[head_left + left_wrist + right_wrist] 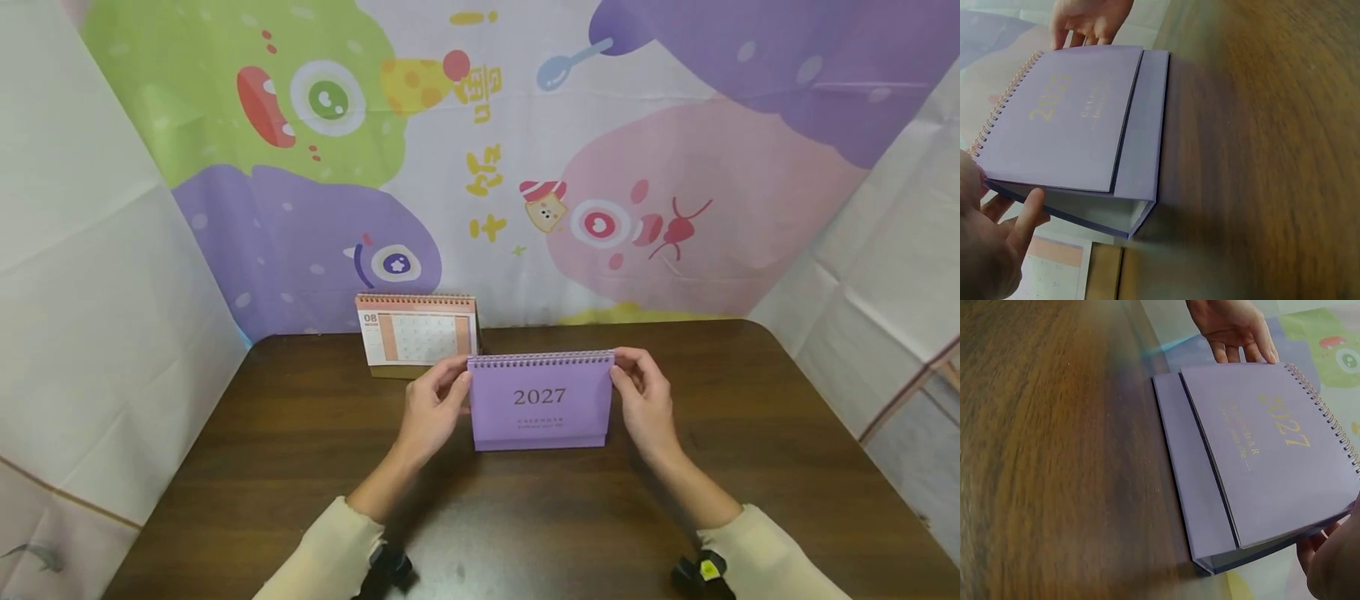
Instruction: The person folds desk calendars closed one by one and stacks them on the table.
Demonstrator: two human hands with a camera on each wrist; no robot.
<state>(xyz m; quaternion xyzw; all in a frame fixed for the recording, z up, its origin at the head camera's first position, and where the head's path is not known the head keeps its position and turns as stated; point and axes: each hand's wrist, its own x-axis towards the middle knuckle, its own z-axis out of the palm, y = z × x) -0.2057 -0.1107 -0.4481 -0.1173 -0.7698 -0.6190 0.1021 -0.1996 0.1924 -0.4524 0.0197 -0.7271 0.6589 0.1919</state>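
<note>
A purple desk calendar (540, 425) marked 2027 stands like a tent on the dark wooden table, its spiral binding along the top. My left hand (435, 408) grips its left side near the binding, thumb at the front edge and fingers reaching behind. At the opposite upper corner, my right hand (647, 408) holds the calendar the same way. The left wrist view shows the open hollow under the calendar's cover (1085, 125), beside the left fingers (1025, 219). In the right wrist view, the right hand (1335, 556) is partly cut off by the frame edge.
A second desk calendar (420, 333), white and peach with an 08 page, stands behind and left of the purple one. The brown table (315, 467) runs back to a cartoon-printed cloth (495, 275). White cloth (97, 208) hangs on both sides.
</note>
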